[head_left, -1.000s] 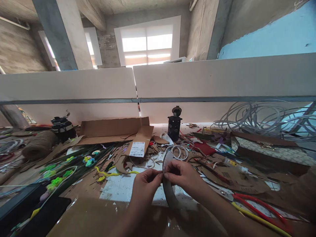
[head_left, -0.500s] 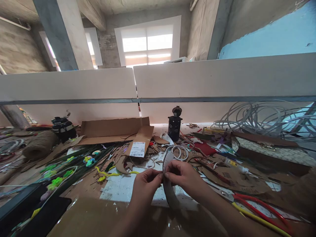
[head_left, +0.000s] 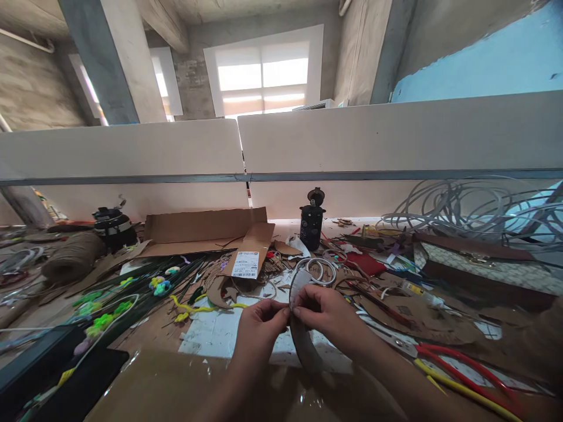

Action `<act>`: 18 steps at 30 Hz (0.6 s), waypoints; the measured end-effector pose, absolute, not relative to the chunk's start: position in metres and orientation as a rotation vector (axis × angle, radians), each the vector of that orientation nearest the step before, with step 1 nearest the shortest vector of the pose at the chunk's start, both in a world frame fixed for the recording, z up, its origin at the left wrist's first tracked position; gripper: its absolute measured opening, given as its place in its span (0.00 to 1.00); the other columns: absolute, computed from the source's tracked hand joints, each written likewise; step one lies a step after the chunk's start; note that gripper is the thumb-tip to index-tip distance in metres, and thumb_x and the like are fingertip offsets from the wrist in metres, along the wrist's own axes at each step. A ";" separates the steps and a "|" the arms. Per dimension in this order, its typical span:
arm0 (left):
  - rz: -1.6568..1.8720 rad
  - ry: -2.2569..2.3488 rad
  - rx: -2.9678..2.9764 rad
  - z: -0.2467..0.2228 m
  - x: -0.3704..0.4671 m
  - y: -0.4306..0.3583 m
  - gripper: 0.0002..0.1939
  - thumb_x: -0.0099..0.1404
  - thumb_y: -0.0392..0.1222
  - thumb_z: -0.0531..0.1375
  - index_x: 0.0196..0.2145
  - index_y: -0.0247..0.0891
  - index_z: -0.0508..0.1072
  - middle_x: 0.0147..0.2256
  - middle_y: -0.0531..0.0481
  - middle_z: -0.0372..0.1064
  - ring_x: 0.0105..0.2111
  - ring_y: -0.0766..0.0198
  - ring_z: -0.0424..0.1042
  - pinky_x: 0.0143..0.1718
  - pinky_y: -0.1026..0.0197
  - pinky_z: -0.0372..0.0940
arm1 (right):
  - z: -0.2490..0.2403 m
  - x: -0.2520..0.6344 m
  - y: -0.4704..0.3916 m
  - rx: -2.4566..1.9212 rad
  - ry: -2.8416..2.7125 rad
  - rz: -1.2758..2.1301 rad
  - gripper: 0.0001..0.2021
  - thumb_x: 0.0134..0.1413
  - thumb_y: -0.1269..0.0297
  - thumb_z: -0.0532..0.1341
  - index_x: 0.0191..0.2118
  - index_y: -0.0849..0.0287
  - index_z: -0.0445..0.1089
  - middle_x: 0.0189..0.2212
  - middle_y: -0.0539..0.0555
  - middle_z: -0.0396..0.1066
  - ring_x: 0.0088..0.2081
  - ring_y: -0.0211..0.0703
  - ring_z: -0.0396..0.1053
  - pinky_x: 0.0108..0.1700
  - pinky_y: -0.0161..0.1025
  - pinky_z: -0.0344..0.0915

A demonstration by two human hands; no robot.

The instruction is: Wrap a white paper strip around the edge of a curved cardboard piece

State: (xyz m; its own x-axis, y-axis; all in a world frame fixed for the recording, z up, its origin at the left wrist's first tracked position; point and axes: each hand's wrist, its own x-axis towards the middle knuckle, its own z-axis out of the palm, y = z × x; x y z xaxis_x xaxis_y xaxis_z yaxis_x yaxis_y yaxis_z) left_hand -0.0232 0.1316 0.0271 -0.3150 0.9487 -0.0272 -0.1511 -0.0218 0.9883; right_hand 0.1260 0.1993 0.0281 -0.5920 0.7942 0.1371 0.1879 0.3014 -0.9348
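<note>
A curved, crescent-like strip of cardboard (head_left: 303, 346) stands upright between my hands, its pale face turned to the right. My left hand (head_left: 263, 331) pinches the strip's left edge near the middle with thumb and forefinger. From the other side my right hand (head_left: 323, 313) is closed on the same part, fingers bent against the pale face. The fingertips of both hands nearly meet there, and whether something small lies between them I cannot make out. Under the hands lies a white, stained board (head_left: 211, 337). Two white rings (head_left: 323, 272) lie just behind the strip.
Red-handled scissors (head_left: 413, 349) lie right of my right forearm. A dark bottle (head_left: 311, 225) with its lid up stands behind. Left are a cardboard crescent (head_left: 216, 293), a labelled cardboard box (head_left: 202, 225), and green flower stems (head_left: 103, 322). A patterned handbag (head_left: 484, 266) sits at right.
Almost nothing differs. Both hands keep their pinch on the curved cardboard strip in the same place, and the view has shifted very slightly.
</note>
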 end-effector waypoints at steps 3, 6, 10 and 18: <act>1.500 1.306 0.919 0.027 -0.023 0.132 0.07 0.45 0.42 0.69 0.21 0.35 0.79 0.20 0.51 0.72 0.22 0.65 0.67 0.27 0.64 0.62 | 0.030 0.126 0.199 -0.877 -1.965 1.300 0.02 0.50 0.68 0.61 0.28 0.58 0.69 0.24 0.48 0.67 0.29 0.39 0.64 0.29 0.34 0.60; 1.496 1.309 0.916 0.026 -0.024 0.131 0.07 0.45 0.42 0.69 0.21 0.35 0.79 0.20 0.51 0.73 0.23 0.65 0.67 0.27 0.63 0.62 | 0.031 0.126 0.199 -0.885 -1.954 1.313 0.02 0.50 0.67 0.61 0.28 0.58 0.69 0.24 0.48 0.67 0.29 0.39 0.64 0.29 0.34 0.60; 1.483 1.329 0.919 0.027 -0.024 0.131 0.09 0.45 0.43 0.69 0.22 0.35 0.80 0.21 0.51 0.73 0.23 0.65 0.68 0.27 0.64 0.62 | 0.030 0.125 0.199 -0.884 -1.947 1.333 0.02 0.50 0.67 0.61 0.28 0.58 0.69 0.25 0.48 0.67 0.29 0.39 0.65 0.30 0.34 0.61; 1.479 1.327 0.934 0.026 -0.023 0.131 0.07 0.45 0.42 0.68 0.22 0.35 0.80 0.20 0.51 0.73 0.23 0.65 0.67 0.27 0.63 0.62 | 0.029 0.125 0.199 -0.872 -1.981 1.290 0.02 0.50 0.68 0.60 0.28 0.58 0.68 0.25 0.48 0.67 0.29 0.39 0.66 0.30 0.35 0.61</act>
State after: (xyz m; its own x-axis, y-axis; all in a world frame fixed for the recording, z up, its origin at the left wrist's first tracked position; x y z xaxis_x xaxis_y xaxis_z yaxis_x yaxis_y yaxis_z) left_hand -0.0230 0.1312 0.0263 -0.2982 0.9538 -0.0357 -0.1385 -0.0062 0.9903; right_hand 0.1254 0.1995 0.0294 -0.5955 0.7916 0.1367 0.1948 0.3074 -0.9314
